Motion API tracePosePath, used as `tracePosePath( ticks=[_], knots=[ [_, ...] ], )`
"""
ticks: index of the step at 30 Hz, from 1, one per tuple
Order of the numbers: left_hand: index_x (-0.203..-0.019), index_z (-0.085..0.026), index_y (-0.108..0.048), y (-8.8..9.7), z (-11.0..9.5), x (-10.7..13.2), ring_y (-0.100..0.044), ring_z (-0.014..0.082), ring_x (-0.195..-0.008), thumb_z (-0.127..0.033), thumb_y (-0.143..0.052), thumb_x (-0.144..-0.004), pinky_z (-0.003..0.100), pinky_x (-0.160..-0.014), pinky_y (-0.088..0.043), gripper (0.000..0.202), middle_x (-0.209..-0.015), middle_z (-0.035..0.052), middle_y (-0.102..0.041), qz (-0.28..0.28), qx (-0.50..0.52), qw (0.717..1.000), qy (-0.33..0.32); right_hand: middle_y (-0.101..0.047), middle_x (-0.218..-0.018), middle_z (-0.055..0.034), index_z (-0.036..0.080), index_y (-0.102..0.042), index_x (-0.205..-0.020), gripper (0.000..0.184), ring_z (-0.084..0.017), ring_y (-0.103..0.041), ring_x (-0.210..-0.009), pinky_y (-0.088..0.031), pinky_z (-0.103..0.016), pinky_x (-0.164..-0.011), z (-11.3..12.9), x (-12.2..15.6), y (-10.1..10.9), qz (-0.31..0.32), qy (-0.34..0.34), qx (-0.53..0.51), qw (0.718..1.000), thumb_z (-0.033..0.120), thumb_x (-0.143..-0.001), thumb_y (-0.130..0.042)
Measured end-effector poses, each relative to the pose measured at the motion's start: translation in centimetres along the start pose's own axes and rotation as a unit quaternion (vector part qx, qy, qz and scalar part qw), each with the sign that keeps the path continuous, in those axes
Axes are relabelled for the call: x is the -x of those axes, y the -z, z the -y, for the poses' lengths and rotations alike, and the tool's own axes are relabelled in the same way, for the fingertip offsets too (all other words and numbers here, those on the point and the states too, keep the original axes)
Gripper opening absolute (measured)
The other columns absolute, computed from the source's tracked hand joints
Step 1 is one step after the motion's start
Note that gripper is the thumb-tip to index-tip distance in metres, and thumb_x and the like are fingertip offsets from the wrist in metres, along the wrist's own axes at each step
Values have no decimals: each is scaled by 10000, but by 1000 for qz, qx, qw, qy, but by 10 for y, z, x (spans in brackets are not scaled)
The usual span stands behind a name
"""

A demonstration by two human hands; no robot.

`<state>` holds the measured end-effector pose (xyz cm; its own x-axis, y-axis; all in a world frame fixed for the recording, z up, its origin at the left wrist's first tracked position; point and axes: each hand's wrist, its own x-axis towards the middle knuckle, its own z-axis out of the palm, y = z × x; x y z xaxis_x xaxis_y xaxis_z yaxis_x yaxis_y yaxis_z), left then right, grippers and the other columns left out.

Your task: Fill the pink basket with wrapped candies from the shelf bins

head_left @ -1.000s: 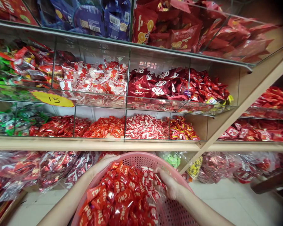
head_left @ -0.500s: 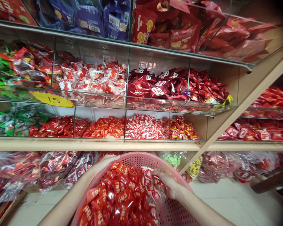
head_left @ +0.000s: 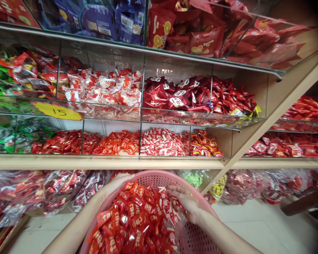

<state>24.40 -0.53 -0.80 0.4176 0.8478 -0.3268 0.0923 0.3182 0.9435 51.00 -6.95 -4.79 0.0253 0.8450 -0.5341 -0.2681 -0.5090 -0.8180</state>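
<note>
A pink perforated plastic basket (head_left: 159, 174) holds a heap of red wrapped candies (head_left: 137, 218), with red-and-white wrapped candies (head_left: 166, 203) along the heap's right side. My left hand (head_left: 119, 183) grips the basket's far left rim, its fingertips partly hidden. Inside the basket, my right hand (head_left: 185, 203) lies against the red-and-white candies, fingers stretched out and partly apart. The undersides of those fingers are out of sight.
Ahead stands a shelf (head_left: 116, 163) with glass-divided bins of wrapped sweets. A yellow price tag (head_left: 57, 110) reads 15. Beneath are bulging clear bags of candy (head_left: 65, 187). A slanted wooden post (head_left: 254, 141) rises on the right, above the tiled floor (head_left: 251, 225).
My right hand's fingers have straightened from a curl over the red-and-white candies and reach slightly farther up. The left hand and the basket stay in place.
</note>
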Motion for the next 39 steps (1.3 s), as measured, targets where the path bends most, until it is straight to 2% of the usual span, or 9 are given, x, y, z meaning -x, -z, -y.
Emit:
tracePosePath(
  ticks=[5, 9, 14, 19, 24, 29, 34, 36, 39],
  knots=[
    [-786, -135, -669, 0, 0, 1, -590, 226, -802, -486, -611, -621, 280, -735, -407, 392, -771, 46, -687, -6, -1, 1000, 7, -581, -724, 30, 185, -559, -785, 231, -9, -392, -409, -262, -115, -336, 3, 4, -6, 1, 20, -18, 1000, 327, -638, -666],
    [-806, -121, -665, -1, 0, 2, -590, 213, -772, -479, -601, -638, 288, -737, -409, 401, -760, 45, -686, -11, 0, 1000, 8, -602, -779, 16, 180, -584, -828, 264, -4, -426, -429, -292, -103, -343, 11, 5, -5, 6, -63, -56, 996, 381, -663, -629],
    [-822, -128, -671, -2, -4, 4, -592, 212, -782, -492, -607, -624, 285, -743, -414, 419, -768, 42, -688, -5, 2, 1000, 11, -606, -761, 24, 186, -584, -836, 178, -9, -449, -455, -334, -96, -382, 22, 12, -6, 86, -105, -102, 985, 235, -665, -588],
    [-803, -135, -679, -1, -4, 3, -593, 219, -790, -500, -621, -603, 281, -741, -414, 420, -759, 39, -688, -10, -1, 1000, 13, -632, -799, -12, 153, -585, -786, 186, -6, -409, -440, -327, -99, -393, 22, 15, -9, 101, -80, -65, 990, 93, -623, -518],
    [-802, -136, -679, -2, -4, 3, -595, 217, -765, -499, -618, -605, 284, -724, -419, 417, -748, 39, -687, -9, -1, 1000, 18, -645, -842, -23, 197, -584, -880, 224, -24, -359, -377, -219, -143, -321, 12, 8, -5, 68, 7, 40, 997, 252, -664, -583],
    [-766, -143, -677, -2, -4, 3, -591, 208, -764, -486, -620, -608, 274, -721, -418, 382, -744, 34, -684, -10, 0, 1000, 14, -642, -805, -4, 234, -558, -1016, 368, -25, -352, -347, -271, -177, -341, 13, 8, -5, 73, 95, 159, 980, 376, -678, -586],
    [-758, -135, -670, -2, -3, 3, -593, 199, -731, -485, -617, -613, 274, -705, -422, 382, -723, 32, -682, -9, 4, 1000, 13, -575, -1061, -41, 242, -521, -1071, 467, -62, -484, -493, -319, -179, -368, 22, 10, -8, 51, 165, 165, 971, 394, -640, -619],
    [-774, -129, -669, -2, -3, 3, -594, 201, -735, -486, -614, -618, 276, -707, -423, 394, -713, 35, -681, -5, 6, 1000, 12, -583, -1025, -32, 234, -535, -1025, 415, -46, -440, -462, -295, -172, -361, 24, 11, -8, 43, 168, 154, 973, 407, -655, -610],
    [-791, -119, -668, -3, -3, 3, -596, 207, -751, -483, -614, -622, 279, -717, -422, 405, -715, 39, -683, 0, 8, 1000, 10, -610, -842, -6, 207, -570, -926, 315, -15, -312, -383, -214, -162, -354, 26, 15, -7, 64, 123, 130, 982, 423, -696, -578]
  ],
)
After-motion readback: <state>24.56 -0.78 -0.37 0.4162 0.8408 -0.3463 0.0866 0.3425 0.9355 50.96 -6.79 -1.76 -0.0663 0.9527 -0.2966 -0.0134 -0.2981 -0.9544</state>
